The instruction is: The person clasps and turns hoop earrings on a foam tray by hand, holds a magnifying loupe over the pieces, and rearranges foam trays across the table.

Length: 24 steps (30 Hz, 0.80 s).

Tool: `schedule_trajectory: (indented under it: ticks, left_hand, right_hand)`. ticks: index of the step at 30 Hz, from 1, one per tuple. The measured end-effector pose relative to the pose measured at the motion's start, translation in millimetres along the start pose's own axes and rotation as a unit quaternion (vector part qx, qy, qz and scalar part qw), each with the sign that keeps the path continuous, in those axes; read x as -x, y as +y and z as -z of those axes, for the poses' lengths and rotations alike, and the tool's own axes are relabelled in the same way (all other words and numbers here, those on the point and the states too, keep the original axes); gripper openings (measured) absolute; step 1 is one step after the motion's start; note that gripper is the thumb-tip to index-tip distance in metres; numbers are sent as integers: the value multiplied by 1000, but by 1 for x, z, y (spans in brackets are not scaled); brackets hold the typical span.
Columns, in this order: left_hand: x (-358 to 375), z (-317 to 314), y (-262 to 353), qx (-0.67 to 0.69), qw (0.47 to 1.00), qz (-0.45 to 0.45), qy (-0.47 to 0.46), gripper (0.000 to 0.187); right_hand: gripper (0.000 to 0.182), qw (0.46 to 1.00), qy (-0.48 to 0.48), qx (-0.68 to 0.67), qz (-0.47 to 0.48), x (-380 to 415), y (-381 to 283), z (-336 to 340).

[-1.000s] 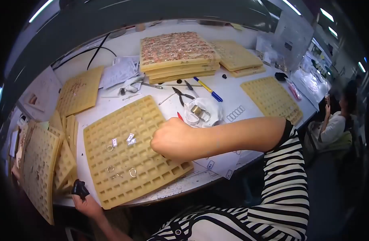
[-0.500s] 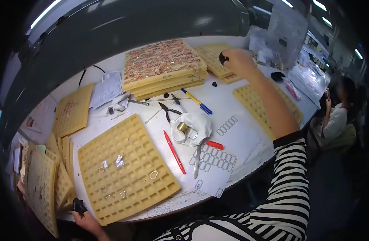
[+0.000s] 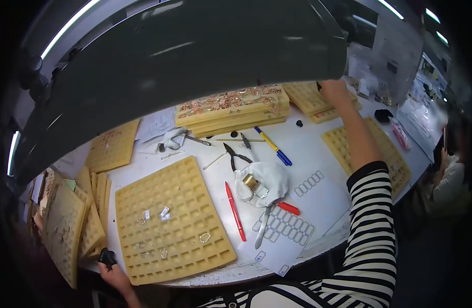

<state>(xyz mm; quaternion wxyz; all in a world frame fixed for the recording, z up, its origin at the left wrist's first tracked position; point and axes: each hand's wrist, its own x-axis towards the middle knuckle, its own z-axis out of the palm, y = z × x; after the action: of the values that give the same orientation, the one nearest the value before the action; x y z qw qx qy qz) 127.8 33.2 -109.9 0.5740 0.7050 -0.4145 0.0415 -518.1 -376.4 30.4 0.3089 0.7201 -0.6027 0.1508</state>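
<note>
Head view: the right hand (image 3: 334,92) was up at the upper right of the frame, over the small yellow trays (image 3: 307,98). The step in hand looked like a reach to those trays. I could not tell if the hand touched them. Its fingers were curled in, with a bit of something dark at the tips, but I could not tell if they pinched it. The spot called for a soft touch and care near the tray edge.

The right arm was stretched long, out of the striped sleeve (image 3: 372,220) at the lower right. It leaned up and to the left, and the hand bent over at the top.

The left hand (image 3: 115,276) was at the lower left, just beside a corner of the big yellow tray (image 3: 169,220). A black thing (image 3: 107,256) was at its fingers, held or worn, I could not tell. The big tray lay flat on the bench (image 3: 307,138), with a few rings (image 3: 208,236) on it.
</note>
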Motion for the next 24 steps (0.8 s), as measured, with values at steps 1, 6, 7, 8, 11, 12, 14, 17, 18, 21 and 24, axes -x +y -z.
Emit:
schedule_trajectory:
  ticks: [1, 6, 7, 8, 11, 12, 14, 17, 18, 21, 24]
  left_hand:
    - [0, 0, 2, -2, 1000, 0, 4, 44]
    - [-1, 1, 4, -11, 1000, 8, 7, 45]
    - [0, 2, 2, -4, 1000, 4, 9, 44]
    - [0, 3, -1, -5, 1000, 4, 8, 44]
    - [-1, 2, 4, -43, 999, 14, 17, 42]
    - [-1, 1, 5, -44, 999, 15, 16, 42]
    - [0, 0, 5, -38, 999, -6, 24, 43]
    - [0, -4, 8, -22, 999, -13, 41, 44]
    - [0, -3, 8, -23, 999, -12, 41, 44]
    - [1, -2, 8, -3, 999, 13, 36, 45]
    - [1, -1, 13, -21, 999, 23, 27, 29]
  right_hand:
    - [9, 999, 31, 17, 23, -2, 2, -11]
    - [11, 990, 69, 53, 108, -6, 10, -37]
    - [12, 990, 64, 48, 113, -6, 10, -38]
    - [13, 990, 59, 42, 118, -6, 11, -40]
    - [16, 998, 39, -19, 33, -1, 5, -26]
    - [16, 999, 38, -18, 34, -2, 8, -31]
    - [17, 982, 40, -160, -88, -9, 20, -49]
    - [18, 970, 24, -199, -140, -19, 36, -72]
    - [18, 970, 24, -199, -139, -19, 34, -66]
    - [20, 889, -109, -358, -263, -18, 30, -45]
    - [22, 917, -149, -304, -212, -13, 28, -37]
